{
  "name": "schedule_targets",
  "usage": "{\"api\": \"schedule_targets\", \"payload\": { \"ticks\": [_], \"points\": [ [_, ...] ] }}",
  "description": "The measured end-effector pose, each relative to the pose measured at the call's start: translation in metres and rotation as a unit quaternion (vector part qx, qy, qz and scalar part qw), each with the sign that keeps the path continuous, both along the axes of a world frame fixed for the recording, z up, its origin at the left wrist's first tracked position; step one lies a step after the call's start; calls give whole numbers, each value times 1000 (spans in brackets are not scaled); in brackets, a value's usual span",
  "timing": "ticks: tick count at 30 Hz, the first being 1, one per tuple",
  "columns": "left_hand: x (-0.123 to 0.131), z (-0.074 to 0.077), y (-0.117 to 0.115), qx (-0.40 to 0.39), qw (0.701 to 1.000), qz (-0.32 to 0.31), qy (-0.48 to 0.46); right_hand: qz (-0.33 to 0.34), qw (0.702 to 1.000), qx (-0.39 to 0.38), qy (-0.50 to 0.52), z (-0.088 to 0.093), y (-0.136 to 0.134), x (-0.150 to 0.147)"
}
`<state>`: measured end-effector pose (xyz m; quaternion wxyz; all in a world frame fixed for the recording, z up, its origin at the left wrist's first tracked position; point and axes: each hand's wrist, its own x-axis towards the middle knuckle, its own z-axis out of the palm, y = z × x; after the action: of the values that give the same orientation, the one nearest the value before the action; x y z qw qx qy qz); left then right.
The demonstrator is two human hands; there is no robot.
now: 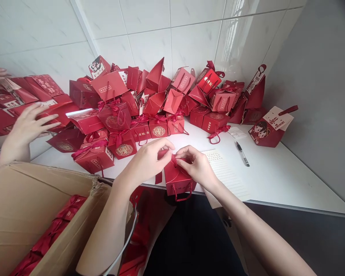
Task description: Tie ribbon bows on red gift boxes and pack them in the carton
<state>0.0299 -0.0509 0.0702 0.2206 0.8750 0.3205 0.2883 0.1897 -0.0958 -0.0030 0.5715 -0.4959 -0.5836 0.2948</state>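
Observation:
A small red gift box [178,181] with a cord handle stands at the near edge of the white table [276,176]. My left hand [148,161] and my right hand [194,163] meet over its top, fingers pinched on the red ribbon [174,159] there. A loose ribbon end hangs at the box's left side.
A heap of red gift boxes [161,99] fills the back of the table against the tiled wall. Lined paper [227,174] and a pen [243,154] lie to the right. An open cardboard carton [31,207] holding red items sits at my left. Another person's hand [25,128] rests on boxes at far left.

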Motion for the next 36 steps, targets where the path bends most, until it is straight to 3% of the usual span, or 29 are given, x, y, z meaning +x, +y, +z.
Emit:
{"api": "schedule_targets", "payload": {
  "ticks": [7,12,21,26,32,36],
  "points": [
    [-22,-14,-25,44,989,110,91,-12,1000,-6,-13,1,-1,-3],
    [-27,-25,-35,43,982,102,150,-20,999,17,-43,0,-2,-3],
    [-24,-25,-28,38,981,104,157,-29,997,29,-59,-1,-1,-2],
    [-26,-18,-27,58,987,64,133,-22,998,32,-57,-1,-1,-3],
    [-23,0,-22,122,986,40,104,-5,999,26,-43,-1,-1,-4],
    [-12,11,-13,103,989,12,103,6,999,25,-39,-1,-1,-3]
  ]
}}
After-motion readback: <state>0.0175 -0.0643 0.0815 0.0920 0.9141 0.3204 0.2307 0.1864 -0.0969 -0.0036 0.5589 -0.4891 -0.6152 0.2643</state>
